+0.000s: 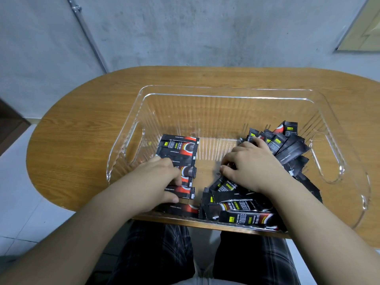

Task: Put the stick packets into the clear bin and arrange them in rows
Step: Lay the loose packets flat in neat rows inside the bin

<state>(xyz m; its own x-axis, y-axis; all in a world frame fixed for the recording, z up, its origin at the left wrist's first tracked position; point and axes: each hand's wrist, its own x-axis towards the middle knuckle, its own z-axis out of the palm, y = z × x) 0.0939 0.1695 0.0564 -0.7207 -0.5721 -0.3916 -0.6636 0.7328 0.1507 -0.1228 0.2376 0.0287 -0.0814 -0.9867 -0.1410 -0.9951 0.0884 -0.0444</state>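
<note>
A clear ribbed bin (216,93) stands on the wooden table. Along its left side lies a neat row of black-and-red stick packets (176,149), stacked one below another. A loose heap of the same packets (287,145) fills the right side and near corner. My left hand (158,177) rests palm down on the lower part of the row, fingers bent over the packets. My right hand (253,163) lies on the heap, its fingertips curled down onto a packet at the heap's left edge.
The oval wooden table (82,124) stands against a grey concrete wall. The bin has cut-out handles on its left (133,145) and right (327,159) walls. A strip of bare bin floor (207,167) separates the row from the heap. My legs show below the table edge.
</note>
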